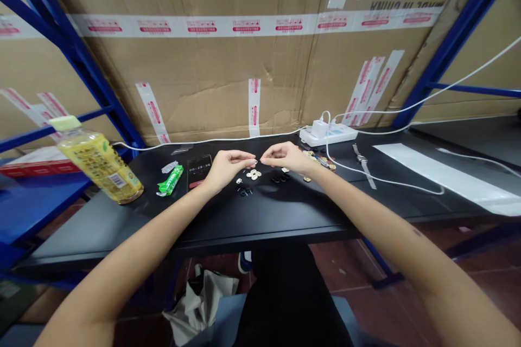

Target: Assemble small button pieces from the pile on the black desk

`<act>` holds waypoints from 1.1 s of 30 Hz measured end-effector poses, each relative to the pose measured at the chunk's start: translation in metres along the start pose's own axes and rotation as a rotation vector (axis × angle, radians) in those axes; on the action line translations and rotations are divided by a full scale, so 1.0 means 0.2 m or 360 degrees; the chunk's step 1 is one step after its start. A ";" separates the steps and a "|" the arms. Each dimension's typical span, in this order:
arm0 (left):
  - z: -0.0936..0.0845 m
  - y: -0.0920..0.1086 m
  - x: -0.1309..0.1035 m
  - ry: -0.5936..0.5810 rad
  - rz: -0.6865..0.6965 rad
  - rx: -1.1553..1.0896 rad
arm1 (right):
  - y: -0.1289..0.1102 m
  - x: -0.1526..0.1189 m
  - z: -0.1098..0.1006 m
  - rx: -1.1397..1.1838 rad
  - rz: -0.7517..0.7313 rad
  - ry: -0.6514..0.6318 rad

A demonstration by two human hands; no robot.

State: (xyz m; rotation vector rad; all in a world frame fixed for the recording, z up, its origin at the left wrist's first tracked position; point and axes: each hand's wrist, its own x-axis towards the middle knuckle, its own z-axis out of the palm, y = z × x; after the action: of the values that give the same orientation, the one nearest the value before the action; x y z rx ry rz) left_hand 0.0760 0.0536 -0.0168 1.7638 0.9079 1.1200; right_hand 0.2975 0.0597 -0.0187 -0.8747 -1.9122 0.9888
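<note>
Over the black tabletop (pixel 268 217), my left hand (pixel 229 169) pinches a tiny whitish ring-like piece (pixel 255 162) between thumb and forefinger. My right hand (pixel 285 156) is close beside it, its thumb and fingertips pressed together; whatever they hold is too small to name. Below the hands lies a small cluster of cream oval pieces (pixel 253 174). A single white piece (pixel 239 181) and some black pieces with metal bits (pixel 245 192) rest left of it. More black oval pieces (pixel 280 178) lie under my right hand. Several coloured small pieces (pixel 323 160) are partly hidden behind my right wrist.
A phone showing a timer (pixel 198 169), a green packet (pixel 171 180) and a tilted yellow drink bottle (pixel 100 162) are on the left. At the right are a white power strip (pixel 334 133) with cables, a wristwatch (pixel 363 162) and a white strip (pixel 448 176). Cardboard (pixel 203 81) stands behind.
</note>
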 end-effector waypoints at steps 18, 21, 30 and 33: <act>0.02 -0.01 -0.01 -0.0152 -0.0024 0.0049 | -0.07 -0.02 0.02 -0.0404 -0.0155 -0.0025; 0.03 -0.01 -0.01 -0.0153 -0.0020 0.0063 | -0.07 -0.02 0.02 -0.0416 -0.0154 -0.0031; 0.02 -0.01 -0.01 -0.0154 -0.0022 0.0074 | -0.08 -0.02 0.02 -0.0471 -0.0165 -0.0013; 0.02 -0.01 -0.01 -0.0162 -0.0025 0.0074 | -0.08 -0.02 0.02 -0.0483 -0.0173 -0.0026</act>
State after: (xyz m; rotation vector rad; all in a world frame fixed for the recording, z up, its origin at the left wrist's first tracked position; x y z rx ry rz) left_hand 0.0781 0.0516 -0.0205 1.8313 0.8911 0.9968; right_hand 0.2920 0.0471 -0.0083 -0.9219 -2.1346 0.6525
